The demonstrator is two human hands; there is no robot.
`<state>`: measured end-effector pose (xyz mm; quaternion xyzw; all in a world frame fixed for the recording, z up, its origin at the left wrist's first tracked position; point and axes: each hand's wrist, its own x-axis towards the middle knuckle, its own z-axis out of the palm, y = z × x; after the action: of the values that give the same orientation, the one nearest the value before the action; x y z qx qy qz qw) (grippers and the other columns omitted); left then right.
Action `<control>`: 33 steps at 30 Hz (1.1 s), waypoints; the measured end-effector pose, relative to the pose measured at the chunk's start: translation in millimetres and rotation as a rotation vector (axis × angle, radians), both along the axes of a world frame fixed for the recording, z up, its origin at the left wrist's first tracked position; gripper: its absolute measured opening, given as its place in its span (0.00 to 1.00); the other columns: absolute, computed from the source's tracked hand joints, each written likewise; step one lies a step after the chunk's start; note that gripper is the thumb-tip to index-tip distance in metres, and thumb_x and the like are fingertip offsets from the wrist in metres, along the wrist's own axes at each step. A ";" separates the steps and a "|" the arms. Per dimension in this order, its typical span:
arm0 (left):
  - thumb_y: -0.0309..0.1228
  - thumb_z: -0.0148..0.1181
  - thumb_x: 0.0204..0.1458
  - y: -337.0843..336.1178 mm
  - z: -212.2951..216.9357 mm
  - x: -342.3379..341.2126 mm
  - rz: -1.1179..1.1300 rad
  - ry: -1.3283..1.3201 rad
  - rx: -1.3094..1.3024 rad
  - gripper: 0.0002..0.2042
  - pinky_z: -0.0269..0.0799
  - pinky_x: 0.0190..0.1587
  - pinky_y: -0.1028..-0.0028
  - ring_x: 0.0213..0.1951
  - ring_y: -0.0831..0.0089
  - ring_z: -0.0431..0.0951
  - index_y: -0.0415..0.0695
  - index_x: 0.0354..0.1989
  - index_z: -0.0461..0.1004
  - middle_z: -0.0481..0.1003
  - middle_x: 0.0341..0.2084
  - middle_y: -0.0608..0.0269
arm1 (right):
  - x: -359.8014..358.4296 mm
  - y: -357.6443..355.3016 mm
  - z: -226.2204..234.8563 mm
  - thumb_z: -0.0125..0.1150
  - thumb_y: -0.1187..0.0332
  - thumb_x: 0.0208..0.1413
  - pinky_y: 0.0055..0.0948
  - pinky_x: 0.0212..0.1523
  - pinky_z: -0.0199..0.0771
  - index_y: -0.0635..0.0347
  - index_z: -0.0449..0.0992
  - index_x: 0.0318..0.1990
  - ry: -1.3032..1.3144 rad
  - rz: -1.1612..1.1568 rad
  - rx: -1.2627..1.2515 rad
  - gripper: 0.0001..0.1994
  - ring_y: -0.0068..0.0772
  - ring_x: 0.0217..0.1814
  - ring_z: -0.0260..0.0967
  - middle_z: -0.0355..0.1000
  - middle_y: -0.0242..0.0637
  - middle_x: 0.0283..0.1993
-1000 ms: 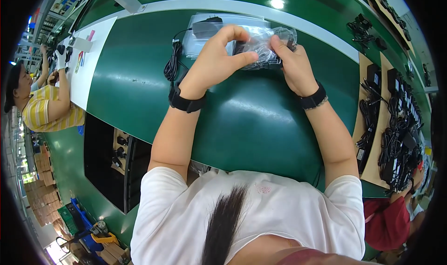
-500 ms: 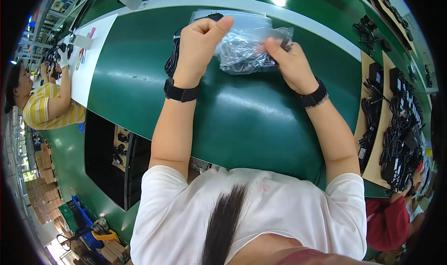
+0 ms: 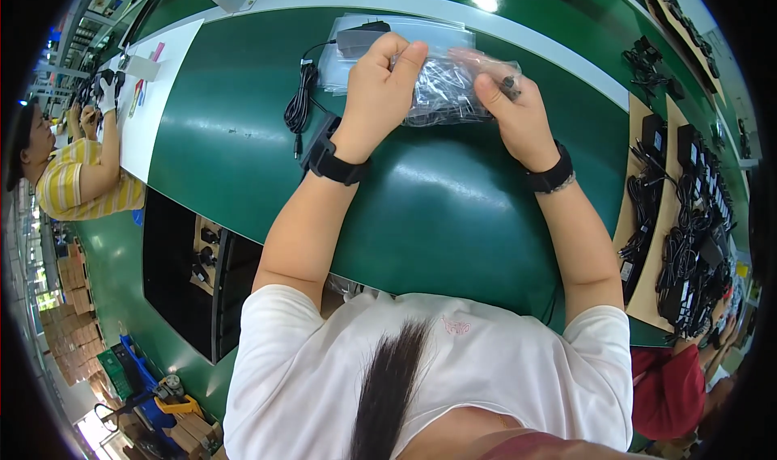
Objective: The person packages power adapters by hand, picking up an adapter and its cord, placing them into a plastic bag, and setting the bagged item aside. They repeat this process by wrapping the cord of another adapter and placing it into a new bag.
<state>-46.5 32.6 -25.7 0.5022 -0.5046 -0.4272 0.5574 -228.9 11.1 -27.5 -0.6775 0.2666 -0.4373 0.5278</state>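
Note:
Between my hands, above the far part of the table, is a clear plastic bag (image 3: 449,88) whose contents are blurred by the glossy film. My left hand (image 3: 382,88) is closed at the bag's left side, thumb up. With thumb and fingers, my right hand (image 3: 520,110) pinches the bag's right end, where a small dark piece shows. Just beyond my left hand a black power adapter (image 3: 356,41) lies on a stack of flat clear bags (image 3: 445,35). Its bundled black cable (image 3: 300,104) rests on the table to the left. Another dark block (image 3: 321,142) is partly hidden behind my left wrist.
The green table (image 3: 453,217) has cardboard trays (image 3: 643,290) of black adapters and cables along its right side. A black bin (image 3: 182,274) stands at the left edge. A co-worker (image 3: 89,169) sits at a white table left; a red sleeve (image 3: 668,395) shows lower right.
My left hand has moved right and slightly down, toward my right hand, uncovering the adapter and its cable. The bag has shifted slightly right with my hands.

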 end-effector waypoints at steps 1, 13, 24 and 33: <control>0.35 0.55 0.52 3.1 3.5 -1.8 0.092 -0.182 -0.076 0.11 0.62 0.20 0.74 0.18 0.79 0.66 0.41 0.25 0.67 0.67 0.14 0.67 | -1.6 -1.4 -0.5 0.50 0.61 0.58 0.22 0.48 0.64 0.66 0.70 0.49 0.001 -0.003 0.002 0.18 0.24 0.50 0.64 0.67 0.38 0.51; 0.35 0.55 0.52 15.3 12.9 -8.5 0.154 -0.465 -0.300 0.14 0.60 0.19 0.73 0.15 0.70 0.64 0.40 0.21 0.64 0.65 0.11 0.60 | -11.9 -11.9 10.9 0.57 0.65 0.52 0.18 0.37 0.63 0.64 0.74 0.41 0.001 0.002 0.449 0.13 0.15 0.34 0.63 0.69 0.27 0.30; 0.36 0.56 0.52 11.7 11.2 -5.4 0.178 -0.499 -0.265 0.14 0.58 0.17 0.76 0.13 0.77 0.61 0.40 0.21 0.65 0.64 0.09 0.63 | -26.4 -23.7 6.7 0.37 0.41 0.56 0.24 0.42 0.67 0.63 0.63 0.53 -0.052 0.174 0.439 0.32 0.25 0.45 0.64 0.68 0.38 0.42; 0.34 0.56 0.52 13.7 10.5 -6.5 0.252 -0.565 -0.440 0.13 0.59 0.17 0.76 0.13 0.77 0.62 0.40 0.20 0.66 0.63 0.09 0.64 | -6.8 -4.4 7.1 0.63 0.67 0.46 0.22 0.47 0.64 0.60 0.56 0.61 0.010 0.144 0.193 0.33 0.24 0.50 0.63 0.66 0.39 0.50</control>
<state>-53.0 46.3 -15.2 0.5268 -0.6522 -0.0816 0.5390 -235.6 6.6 -20.4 -0.6433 0.2608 -0.3672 0.6192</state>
